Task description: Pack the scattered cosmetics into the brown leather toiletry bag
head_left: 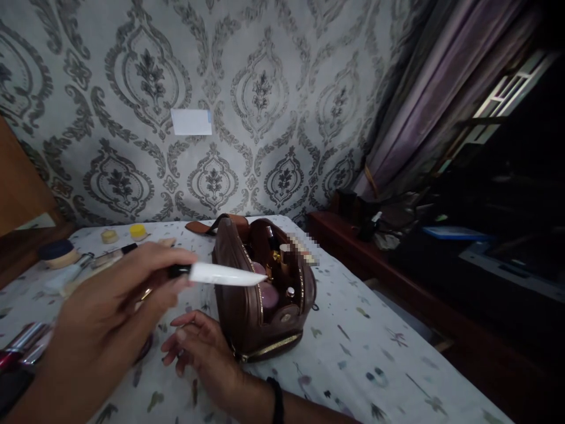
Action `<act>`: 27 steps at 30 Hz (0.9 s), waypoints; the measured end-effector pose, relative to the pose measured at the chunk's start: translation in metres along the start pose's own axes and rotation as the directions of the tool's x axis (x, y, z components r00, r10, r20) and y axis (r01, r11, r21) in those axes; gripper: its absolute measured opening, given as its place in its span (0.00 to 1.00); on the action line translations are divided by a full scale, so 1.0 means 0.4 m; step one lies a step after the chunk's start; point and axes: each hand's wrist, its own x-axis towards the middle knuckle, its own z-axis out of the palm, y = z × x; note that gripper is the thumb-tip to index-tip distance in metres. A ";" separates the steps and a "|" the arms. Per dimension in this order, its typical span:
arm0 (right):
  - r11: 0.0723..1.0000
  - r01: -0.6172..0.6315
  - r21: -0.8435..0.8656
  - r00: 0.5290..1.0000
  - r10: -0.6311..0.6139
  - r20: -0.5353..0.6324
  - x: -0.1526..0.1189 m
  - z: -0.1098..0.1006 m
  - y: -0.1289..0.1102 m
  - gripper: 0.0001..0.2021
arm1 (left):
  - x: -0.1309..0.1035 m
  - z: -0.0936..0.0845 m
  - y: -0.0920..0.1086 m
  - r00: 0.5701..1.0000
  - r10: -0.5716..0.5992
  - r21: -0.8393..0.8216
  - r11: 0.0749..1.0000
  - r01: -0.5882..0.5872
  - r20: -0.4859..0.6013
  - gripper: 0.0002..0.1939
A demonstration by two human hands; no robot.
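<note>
The left hand, in the lower left of the frame, grips a white tube by its black cap between thumb and fingers. The tube lies almost level near the middle of the frame, its flat end pointing right, in front of the unzipped mouth of a brown bag.

The right hand, at lower centre, is relaxed, its fingers apart and loosely bent. It is just beside the bag's lower left corner; whether the two touch, I cannot tell. A black band circles the wrist.

The bag stands right of centre on the counter, which has a white patterned cover. Inside it are a pinkish item, a small item with a pale top and several others too dim to name. A tan strap lies behind it.

At the left of the frame, a dark-lidded jar, a small pale pot and a yellow-lidded pot rest on the counter. A shiny red item sits at the lower left edge, partly behind the left hand. A purple curtain hangs at upper right, beside the patterned wall.
</note>
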 end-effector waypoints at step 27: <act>1.000 0.007 -0.005 0.999 -0.007 0.034 0.012 -0.013 0.010 0.26 | 0.165 0.299 0.019 0.686 0.438 -0.059 0.863 -0.501 0.581 0.14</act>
